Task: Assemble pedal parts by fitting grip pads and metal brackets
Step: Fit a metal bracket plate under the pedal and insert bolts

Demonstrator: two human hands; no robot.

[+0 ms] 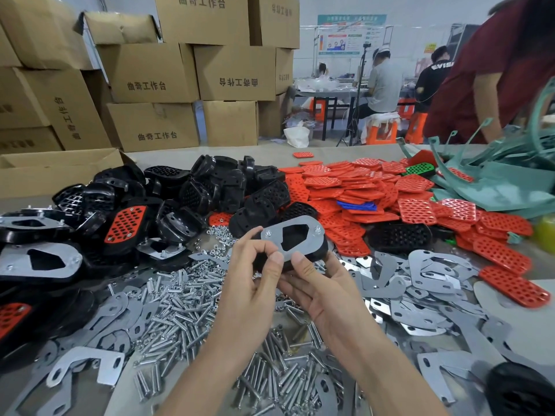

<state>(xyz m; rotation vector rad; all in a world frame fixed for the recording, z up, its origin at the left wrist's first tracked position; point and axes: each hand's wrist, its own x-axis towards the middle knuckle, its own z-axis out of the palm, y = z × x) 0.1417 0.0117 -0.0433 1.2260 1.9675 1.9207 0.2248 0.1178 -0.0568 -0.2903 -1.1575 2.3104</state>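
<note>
Left hand (pixel 255 265): thumb and forefinger pinch the left end of the metal bracket (pixel 276 238), at the bolt end with its nut. The other fingers are curled. Right hand (pixel 315 285) grasps the black pedal (pixel 318 250) from below and the near side, thumb pressed on the bracket's near edge.

The pedal is held mid-view above the table (pixel 534 340), over the heap of bolts (pixel 180 298), clear of the piles. The bracket sits on top of the pedal, flat face toward the camera. The long axis runs left to right across the view, with one bolt end sticking up at each end of the bracket.

Writing: the cardboard boxes (pixel 150 73) stacked behind the table are printed 曲奇工作台, some upside down or sideways. A black shirt (pixel 435 76) in the background shows the white letters "EVIS", the rest cut off. Wall posters (pixel 345 37) are too small to read.

Around the held pedal:
- Black pedal bodies (pixel 210 187) piled behind.
- Red grip pads (pixel 375 187) heaped to the right, with one green pad (pixel 420 169) and a blue piece (pixel 357 205) among them.
- Loose brackets (pixel 420 280) near right.
- Small nuts (pixel 219 232) just left of the hands.
- Pedals with brackets on (pixel 39 256) at far left.
- Teal parts (pixel 495 181) at far right, beside a person in a dark red shirt (pixel 495 70).
</note>
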